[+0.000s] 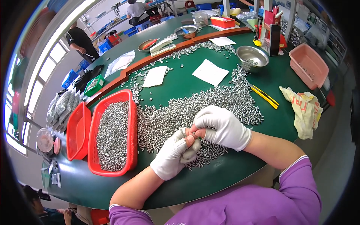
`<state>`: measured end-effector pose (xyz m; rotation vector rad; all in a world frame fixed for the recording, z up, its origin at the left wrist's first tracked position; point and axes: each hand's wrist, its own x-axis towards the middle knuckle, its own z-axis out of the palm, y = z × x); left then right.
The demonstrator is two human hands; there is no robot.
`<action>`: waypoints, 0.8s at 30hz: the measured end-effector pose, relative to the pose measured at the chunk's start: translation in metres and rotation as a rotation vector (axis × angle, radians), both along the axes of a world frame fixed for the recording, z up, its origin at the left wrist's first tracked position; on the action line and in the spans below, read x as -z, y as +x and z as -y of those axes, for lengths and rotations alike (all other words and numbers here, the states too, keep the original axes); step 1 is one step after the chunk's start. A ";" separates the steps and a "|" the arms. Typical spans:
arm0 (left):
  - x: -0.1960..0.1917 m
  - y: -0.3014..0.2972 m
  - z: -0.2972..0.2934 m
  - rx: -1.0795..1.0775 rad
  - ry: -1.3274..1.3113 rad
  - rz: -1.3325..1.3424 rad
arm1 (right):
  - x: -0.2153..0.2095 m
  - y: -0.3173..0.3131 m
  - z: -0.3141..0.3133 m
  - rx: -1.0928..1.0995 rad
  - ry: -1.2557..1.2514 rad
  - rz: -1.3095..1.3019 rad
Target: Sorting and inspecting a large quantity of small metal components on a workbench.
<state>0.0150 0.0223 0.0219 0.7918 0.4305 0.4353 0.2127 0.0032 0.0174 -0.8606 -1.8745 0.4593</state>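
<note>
My left hand [173,153] and my right hand [224,127] meet over the near part of a wide heap of small silvery metal parts [176,112]. Both wear white gloves with some fingertips bare. The fingers of each hand are closed in a pinch, tip to tip. Whatever is between them is too small and too covered to make out. Left of the heap, a red plastic basket [132,150] is filled with the same kind of parts. The green tabletop [225,167] lies under my wrists.
An empty red basket [78,131] stands at the left. White papers [210,72] lie beyond the heap. A steel bowl [258,56], a yellow utility knife [264,96], a pink basket [309,67] and a cloth bag [303,112] are at the right. A wooden strip [146,60] crosses the table.
</note>
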 end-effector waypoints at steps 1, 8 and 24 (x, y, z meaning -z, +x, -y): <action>0.000 0.000 0.000 0.021 0.002 0.024 | 0.000 0.001 0.000 0.003 0.001 -0.001; 0.002 0.000 0.002 -0.002 0.036 -0.013 | -0.003 -0.001 0.000 -0.006 0.070 -0.027; 0.004 0.000 0.003 -0.034 0.052 0.005 | -0.003 0.002 -0.005 -0.006 0.264 0.058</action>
